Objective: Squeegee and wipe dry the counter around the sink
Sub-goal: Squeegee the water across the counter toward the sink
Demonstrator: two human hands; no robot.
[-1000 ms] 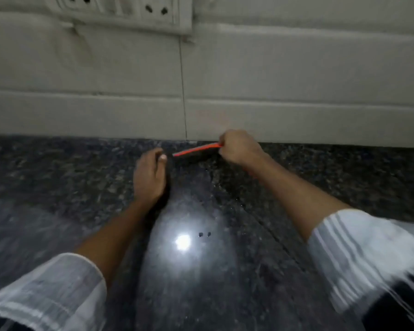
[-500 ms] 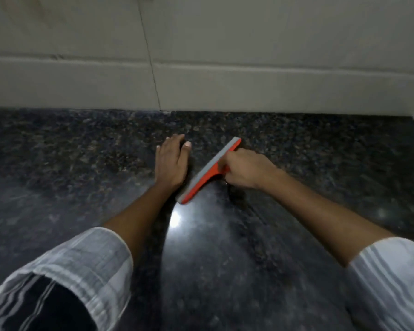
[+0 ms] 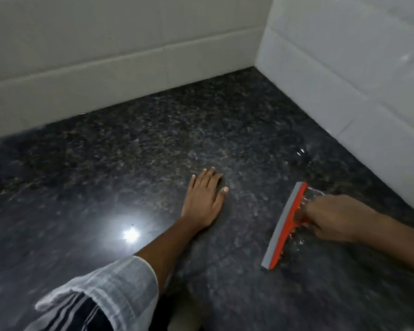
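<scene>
Head camera view: a person's right hand [image 3: 330, 217] closes around the handle of an orange plastic squeegee with a grey rubber blade [image 3: 285, 225], the blade's edge down on the dark speckled granite counter [image 3: 153, 151] near the white-tiled corner wall [image 3: 344, 68]. Water appears to glisten behind the blade, though blur makes this uncertain. The left hand [image 3: 204, 200] lies flat, fingers together, palm pressed on the stone, well apart from the squeegee.

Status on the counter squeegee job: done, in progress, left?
Done: can't confirm any dry area. In hand: right hand drags the squeegee on the counter; water beads beside its blade. Left hand rests flat. Left: the puddle by the wall, wiping dry; no cloth in view.
</scene>
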